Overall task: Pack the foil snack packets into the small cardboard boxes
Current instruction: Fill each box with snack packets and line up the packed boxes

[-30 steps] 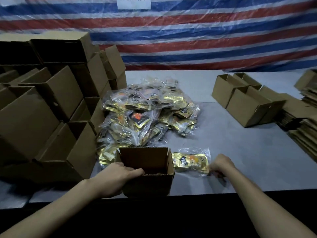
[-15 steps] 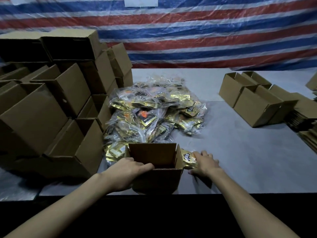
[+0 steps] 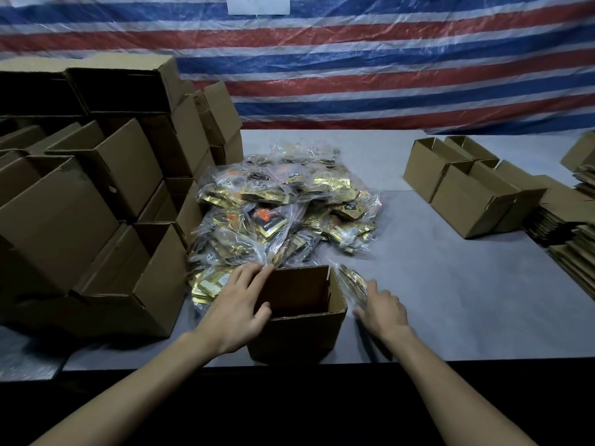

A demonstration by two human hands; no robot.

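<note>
A small open cardboard box (image 3: 301, 331) stands at the table's front edge, and I see nothing inside it. My left hand (image 3: 236, 309) lies along the box's left wall with straight fingers. Its fingertips touch a clear bag at the foot of the pile of foil snack packets (image 3: 283, 214), and its thumb is at the near rim. My right hand (image 3: 383, 307) holds one gold foil packet (image 3: 352, 284) in a clear bag, tilted up on edge against the box's right wall.
Stacked open cardboard boxes (image 3: 96, 220) crowd the left side of the grey table (image 3: 434, 284). Open boxes (image 3: 467, 201) stand at the back right, beside piles of flat cardboard (image 3: 573, 239). A striped tarp hangs behind.
My right hand has slid the packet left to the box and tipped it up on edge. My left hand has stretched its fingers forward from the box rim to the pile.
</note>
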